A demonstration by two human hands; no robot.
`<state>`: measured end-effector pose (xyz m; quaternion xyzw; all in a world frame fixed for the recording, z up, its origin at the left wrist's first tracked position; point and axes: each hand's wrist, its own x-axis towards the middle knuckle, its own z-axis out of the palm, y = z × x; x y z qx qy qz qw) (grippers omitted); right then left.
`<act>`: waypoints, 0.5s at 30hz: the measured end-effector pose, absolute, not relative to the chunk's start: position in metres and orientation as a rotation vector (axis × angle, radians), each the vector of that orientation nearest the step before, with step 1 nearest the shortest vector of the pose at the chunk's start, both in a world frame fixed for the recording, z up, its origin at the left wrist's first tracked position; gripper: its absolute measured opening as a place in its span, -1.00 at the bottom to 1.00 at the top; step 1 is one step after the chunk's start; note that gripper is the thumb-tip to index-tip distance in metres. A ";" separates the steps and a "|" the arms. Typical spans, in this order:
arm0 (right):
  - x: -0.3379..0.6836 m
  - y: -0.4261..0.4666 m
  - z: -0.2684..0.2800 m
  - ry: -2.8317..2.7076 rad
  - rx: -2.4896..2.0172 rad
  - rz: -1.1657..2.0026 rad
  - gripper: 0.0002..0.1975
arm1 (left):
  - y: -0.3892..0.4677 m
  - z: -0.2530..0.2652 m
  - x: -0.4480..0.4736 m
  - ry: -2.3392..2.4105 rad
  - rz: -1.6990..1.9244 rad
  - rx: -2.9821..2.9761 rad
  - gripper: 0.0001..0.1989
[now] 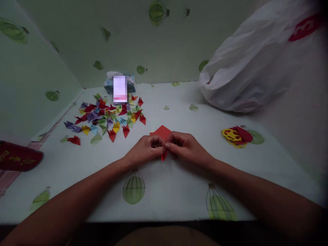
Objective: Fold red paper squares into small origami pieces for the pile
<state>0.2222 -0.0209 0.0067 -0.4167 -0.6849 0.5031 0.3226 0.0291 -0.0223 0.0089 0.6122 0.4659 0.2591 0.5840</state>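
Both hands meet at the middle of the table, pinching one piece of red origami paper. My left hand has its thumb and fingers closed on the paper's left side. Against it, my right hand pinches the right side, fingertips touching the left thumb. A pointed corner of the paper shows beyond the hands, and a small folded tip hangs below them. The fold between the fingers is hidden. To the left lies a spread of folded paper cranes in red, purple, yellow, green and blue.
Behind the cranes, a lit phone leans on a tissue box. A white plastic bag bulges at the back right. Yellow and red cut-out pieces lie on the right. A dark red object with yellow lettering sits at the left edge.
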 end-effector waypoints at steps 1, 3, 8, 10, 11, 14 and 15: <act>0.222 -0.021 0.007 -1.817 -1.096 1.285 -0.79 | -0.022 0.009 0.029 1.088 0.603 1.441 -0.89; 0.222 -0.022 0.007 -1.837 -1.106 1.235 -0.79 | -0.022 0.009 0.028 1.061 0.596 1.439 -0.87; 0.221 -0.025 0.011 -1.524 -1.145 1.270 -0.77 | -0.023 0.006 0.031 0.956 0.840 1.261 -0.73; 0.221 -0.026 0.012 -1.362 -1.125 1.285 -0.76 | -0.024 0.004 0.033 0.941 0.965 1.217 -0.65; 0.220 -0.026 0.012 -1.306 -1.116 1.287 -0.75 | -0.025 0.003 0.034 0.919 1.005 1.220 -0.61; 0.218 -0.029 0.012 -1.217 -1.104 1.280 -0.75 | -0.029 -0.001 0.039 0.867 1.015 1.255 -0.48; 0.217 -0.030 0.011 -1.202 -1.095 1.280 -0.74 | -0.031 -0.002 0.041 0.886 1.021 1.264 -0.48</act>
